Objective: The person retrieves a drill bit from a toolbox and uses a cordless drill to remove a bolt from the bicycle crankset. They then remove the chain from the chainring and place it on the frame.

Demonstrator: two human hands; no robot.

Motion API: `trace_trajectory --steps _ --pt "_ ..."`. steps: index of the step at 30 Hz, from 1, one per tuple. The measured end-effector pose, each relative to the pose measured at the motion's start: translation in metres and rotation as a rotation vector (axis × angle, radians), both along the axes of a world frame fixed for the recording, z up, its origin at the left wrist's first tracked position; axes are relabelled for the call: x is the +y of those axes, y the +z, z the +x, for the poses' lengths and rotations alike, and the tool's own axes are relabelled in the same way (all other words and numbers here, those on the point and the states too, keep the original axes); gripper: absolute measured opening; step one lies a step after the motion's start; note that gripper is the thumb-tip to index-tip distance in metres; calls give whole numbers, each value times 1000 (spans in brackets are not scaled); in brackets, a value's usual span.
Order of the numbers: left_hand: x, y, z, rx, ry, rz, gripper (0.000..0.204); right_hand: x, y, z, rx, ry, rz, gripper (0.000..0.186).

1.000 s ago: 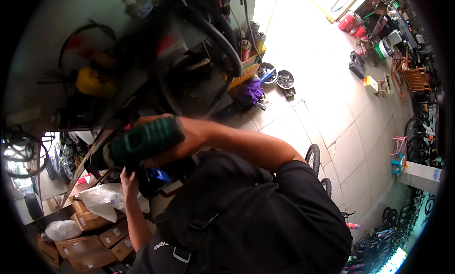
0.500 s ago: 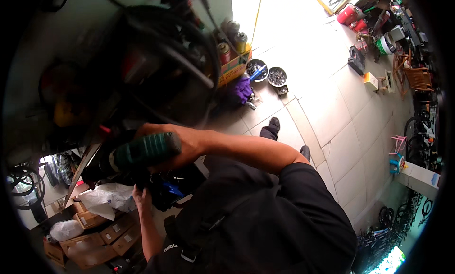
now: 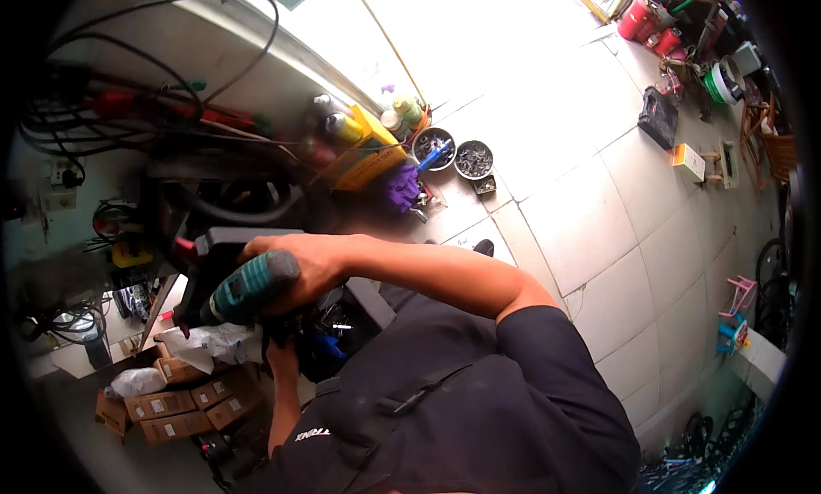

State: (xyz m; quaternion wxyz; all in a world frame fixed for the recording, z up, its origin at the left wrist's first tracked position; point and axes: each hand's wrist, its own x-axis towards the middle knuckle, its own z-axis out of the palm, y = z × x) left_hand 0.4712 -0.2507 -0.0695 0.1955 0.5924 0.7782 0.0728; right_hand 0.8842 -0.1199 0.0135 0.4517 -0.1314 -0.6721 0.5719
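A teal and black power drill [image 3: 244, 289] is in my right hand [image 3: 312, 267], which reaches across my body to the left with its fingers wrapped round the tool. The drill's front end points down and left, into a dark area. Below it is my left hand [image 3: 280, 355], close beside a black open box [image 3: 372, 304]; its fingers are hidden by the drill and dark parts, so their grip does not show. Inside the box lie small metal bits and a blue item [image 3: 328, 345]. A dark grey flat-edged piece [image 3: 248, 235] sits just beyond my right hand.
Cardboard boxes [image 3: 175, 425] and white plastic [image 3: 214, 344] lie lower left. Cables [image 3: 154, 75] hang upper left. Ahead are a yellow carton [image 3: 372, 165] with spray cans, purple gloves [image 3: 400, 189] and two bowls of metal parts [image 3: 474, 160]. A black case [image 3: 658, 118] stands right on the tiled floor.
My view has shifted, and the spray cans and hanging cables show more clearly. The drill in my right hand now appears slightly lower and further left in view.
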Motion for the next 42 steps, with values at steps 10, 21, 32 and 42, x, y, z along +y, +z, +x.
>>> trace_trajectory --steps 10,21,32,42 --pt "106 -109 226 35 -215 37 58 30 -77 247 73 -228 -142 63" --pt "245 -256 565 -841 -72 -136 29 11 -148 571 146 -622 -710 47" --pt "260 -397 709 -714 417 -17 18 88 -245 760 81 -557 -984 41" --pt "312 -493 764 -548 637 42 29 180 -373 790 -359 -495 -1062 34"
